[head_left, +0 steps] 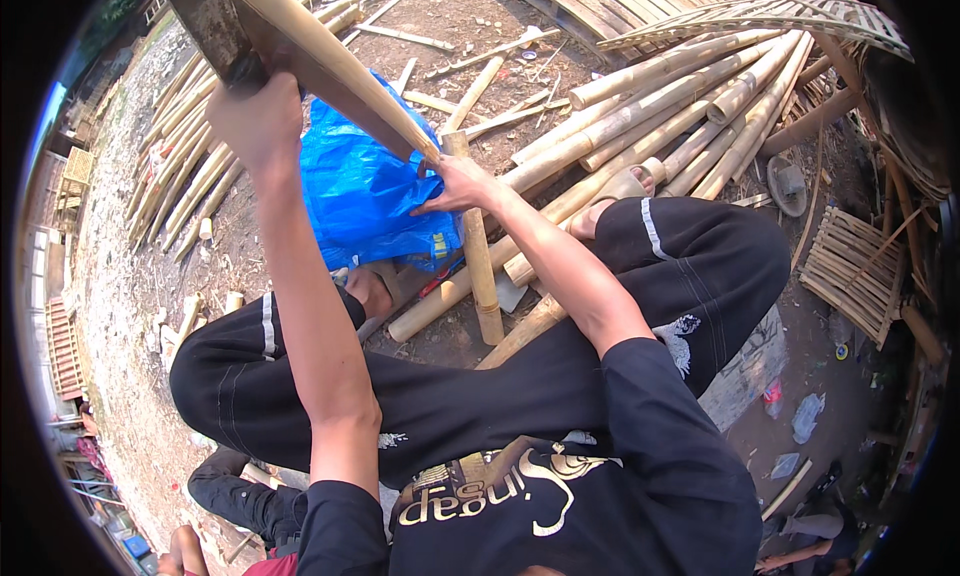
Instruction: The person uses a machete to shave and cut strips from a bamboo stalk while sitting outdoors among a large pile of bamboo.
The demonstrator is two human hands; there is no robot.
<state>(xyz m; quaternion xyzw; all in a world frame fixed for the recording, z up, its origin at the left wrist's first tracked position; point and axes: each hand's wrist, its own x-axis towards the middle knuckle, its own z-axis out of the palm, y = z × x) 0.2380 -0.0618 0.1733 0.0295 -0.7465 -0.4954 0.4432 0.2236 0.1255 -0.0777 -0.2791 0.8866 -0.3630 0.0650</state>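
Observation:
My left hand (255,124) is raised at the upper left, closed around the dark handle of a broad-bladed machete (203,21). Some motion blur softens that hand. Beside the blade a split bamboo length (335,71) slants from the top edge down toward the middle. My right hand (457,184) grips the lower end of this bamboo; part of its fingers is hidden. Under and behind the bamboo, a crumpled blue plastic sheet (350,191) lies between my feet. An upright-looking short bamboo piece (480,276) crosses other poles just below my right hand.
Thick bamboo poles (640,126) fan out to the right, under my sandalled foot. A stack of thinner bamboo (185,151) lies at the left. Slatted bamboo panels (855,271) and a loose sandal (788,184) are at the right. Another person's legs (250,496) show at lower left.

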